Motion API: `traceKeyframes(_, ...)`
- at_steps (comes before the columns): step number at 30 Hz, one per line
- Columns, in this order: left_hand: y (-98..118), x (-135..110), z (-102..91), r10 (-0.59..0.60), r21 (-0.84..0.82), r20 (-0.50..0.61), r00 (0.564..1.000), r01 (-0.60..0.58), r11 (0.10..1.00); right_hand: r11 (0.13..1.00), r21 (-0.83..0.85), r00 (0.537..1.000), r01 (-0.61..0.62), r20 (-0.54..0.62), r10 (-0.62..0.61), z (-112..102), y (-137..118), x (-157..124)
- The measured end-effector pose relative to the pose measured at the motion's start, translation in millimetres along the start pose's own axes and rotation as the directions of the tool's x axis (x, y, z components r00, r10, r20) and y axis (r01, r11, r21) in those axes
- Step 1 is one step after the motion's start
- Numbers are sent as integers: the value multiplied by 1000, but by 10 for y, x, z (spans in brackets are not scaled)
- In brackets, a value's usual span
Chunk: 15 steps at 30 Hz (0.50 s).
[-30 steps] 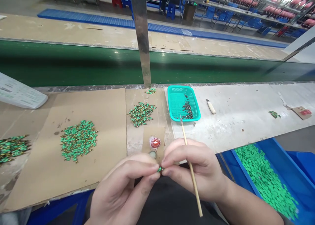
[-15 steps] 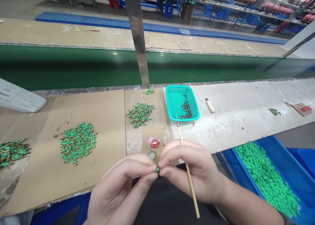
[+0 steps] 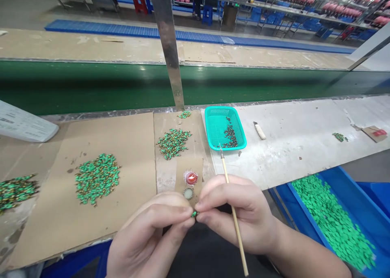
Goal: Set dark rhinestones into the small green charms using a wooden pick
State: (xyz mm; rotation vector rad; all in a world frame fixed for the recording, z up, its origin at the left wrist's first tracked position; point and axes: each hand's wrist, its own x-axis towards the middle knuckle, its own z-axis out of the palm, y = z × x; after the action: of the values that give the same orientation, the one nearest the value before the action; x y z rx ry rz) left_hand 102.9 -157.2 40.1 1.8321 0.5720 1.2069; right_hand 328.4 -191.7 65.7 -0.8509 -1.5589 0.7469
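Observation:
A tiny green-and-dark piece sits between the fingertips of both hands, low in the middle of the view. My left hand pinches it from the left with thumb and forefinger. From the other side, the thumb and forefinger of my right hand meet it. That hand also carries a slim paintbrush with a wooden handle, its tip pointing away from me. Just beyond the fingertips lie a bottle cap with a pale filling and a red round cap.
Piles of green-and-gold pieces lie on cardboard to the left, with another pile nearer the middle. A teal basket holds small dark pieces. A white-wrapped blade lies right of it. Green discs fill a blue bin.
Both hands keep their pinch on the small piece, which sits slightly lower in the view. The brush has shifted very slightly in the right hand.

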Motion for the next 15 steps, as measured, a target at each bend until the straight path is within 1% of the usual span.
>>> traceKeyframes(4, 39, 37, -6, 14, 23, 14, 1000, -15, 1000, 998, -57, 999, 27, 22, -26, -9, -21, -5)
traceKeyframes(8, 37, 45, -11, 9, 34, 27, 1000, -10, 999, 993, -108, 999, 50, 16, -49, 1, -25, -7)
traceKeyframes(15, 37, 57, 7, -28, 38, 20, 999, 28, 999, 995, -91, 999, 33, 23, -31, 5, -9, -28)
